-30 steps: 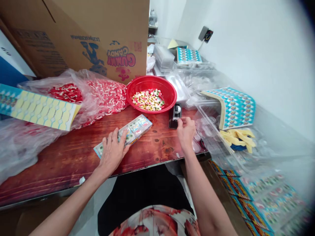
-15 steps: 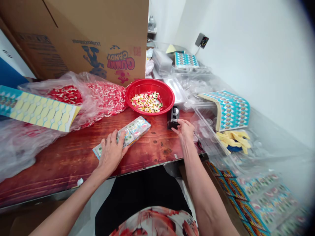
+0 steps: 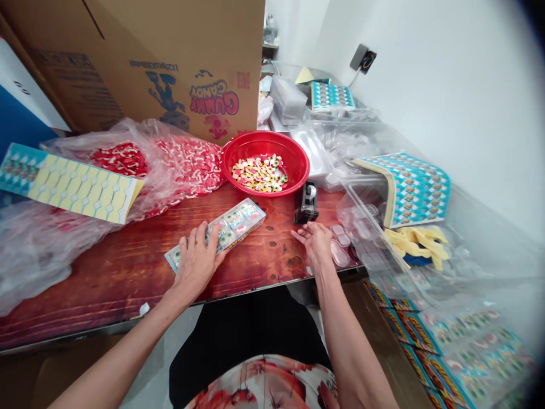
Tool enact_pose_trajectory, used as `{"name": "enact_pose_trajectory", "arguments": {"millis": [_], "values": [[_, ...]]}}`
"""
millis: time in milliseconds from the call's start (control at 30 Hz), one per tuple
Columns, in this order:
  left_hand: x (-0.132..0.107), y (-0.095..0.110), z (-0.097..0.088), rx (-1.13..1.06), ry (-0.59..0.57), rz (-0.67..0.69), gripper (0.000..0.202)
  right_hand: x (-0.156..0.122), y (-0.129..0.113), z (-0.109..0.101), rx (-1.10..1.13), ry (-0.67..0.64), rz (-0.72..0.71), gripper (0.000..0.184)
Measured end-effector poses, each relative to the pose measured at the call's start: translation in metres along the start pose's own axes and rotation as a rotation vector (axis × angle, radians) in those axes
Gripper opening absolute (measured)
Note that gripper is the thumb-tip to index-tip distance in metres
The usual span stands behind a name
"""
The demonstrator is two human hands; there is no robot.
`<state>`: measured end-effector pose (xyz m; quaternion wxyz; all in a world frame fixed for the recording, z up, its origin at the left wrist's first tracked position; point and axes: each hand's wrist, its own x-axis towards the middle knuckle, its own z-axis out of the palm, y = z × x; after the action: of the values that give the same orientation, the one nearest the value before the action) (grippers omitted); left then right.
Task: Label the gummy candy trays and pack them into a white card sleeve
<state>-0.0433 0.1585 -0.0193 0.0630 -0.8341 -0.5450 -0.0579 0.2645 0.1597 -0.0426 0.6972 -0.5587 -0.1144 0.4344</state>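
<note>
A clear candy box [image 3: 242, 218] with eyeball gummies in compartments lies slantwise on the wooden table. My left hand [image 3: 198, 255] rests over its near left part, fingers closed about its edges and hiding some of it. My right hand [image 3: 315, 241] is just in front of the black tape dispenser [image 3: 307, 204], its fingertips drawn close together. Whatever they pinch is too small to make out. Behind the box stands a red bowl [image 3: 298, 170] of loose eyeball gummies.
Bags of red-and-white gummies [image 3: 183, 165] and a sticker sheet [image 3: 80, 184] lie left. A big cardboard box [image 3: 170, 34] rises behind. Right are a clear plastic bin [image 3: 374, 227], teal label sheets [image 3: 419, 187] and yellow strips [image 3: 419, 244]. Packed candy boxes [image 3: 426, 335] sit lower right.
My right hand has drawn back from the tape dispenser toward me, leaving a small gap. The left hand stays on the candy box. The view has shifted slightly.
</note>
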Motion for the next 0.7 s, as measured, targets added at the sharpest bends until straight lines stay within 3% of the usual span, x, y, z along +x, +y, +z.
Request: {"name": "enact_pose_trajectory", "arguments": {"millis": [133, 267, 367, 433, 567, 700], "values": [[0.000, 0.002, -0.001, 0.008, -0.003, -0.014, 0.062, -0.003, 0.001, 0.002, -0.034, -0.076, 0.078, 0.028], [0.000, 0.002, -0.001, 0.015, -0.020, -0.018, 0.065, -0.043, 0.010, 0.023, -0.037, -0.243, 0.138, 0.024], [-0.001, 0.001, 0.001, 0.006, -0.023, -0.030, 0.068, -0.087, 0.023, 0.056, -0.028, -0.516, 0.008, 0.019], [-0.002, 0.001, 0.002, -0.006, -0.013, -0.034, 0.070, -0.109, 0.036, 0.079, -0.091, -0.616, -0.105, 0.016], [-0.002, 0.002, 0.004, -0.051, -0.007, -0.044, 0.071, -0.122, 0.069, 0.108, -0.155, -0.610, -0.149, 0.016], [-0.003, -0.006, 0.003, -0.141, -0.026, -0.024, 0.073, -0.116, 0.090, 0.109, -0.173, -0.575, -0.129, 0.016]]}}
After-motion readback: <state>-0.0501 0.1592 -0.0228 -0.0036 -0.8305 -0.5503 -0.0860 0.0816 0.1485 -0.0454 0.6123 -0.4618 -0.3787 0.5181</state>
